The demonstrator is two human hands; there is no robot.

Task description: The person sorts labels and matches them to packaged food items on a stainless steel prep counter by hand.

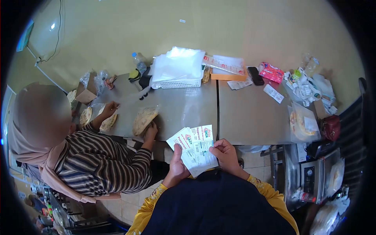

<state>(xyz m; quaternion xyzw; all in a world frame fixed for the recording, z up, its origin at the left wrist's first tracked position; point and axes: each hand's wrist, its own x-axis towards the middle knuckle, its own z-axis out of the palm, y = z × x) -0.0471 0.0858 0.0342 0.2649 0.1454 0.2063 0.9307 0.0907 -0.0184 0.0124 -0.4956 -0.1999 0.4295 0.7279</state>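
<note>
In front of my body I hold several printed pizza labels [199, 150], white with red and green print and the word Pepperoni. My left hand [178, 166] grips them from the left, its thumb lying on top. At their right edge, my right hand [225, 154] pinches the sheets between thumb and finger. The labels fan out slightly, above the near edge of the table. To my left, a co-worker in a striped top [105, 168] holds a round flatbread [145, 120] in a clear bag.
A white basket with plastic bags [178, 68] stands at the back of the table [250, 117]. Nearby are an orange box [227, 74], a phone [255, 75], a pink packet [271, 72] and paper slips [273, 93]. Bagged flatbreads [303, 123] lie at the right end.
</note>
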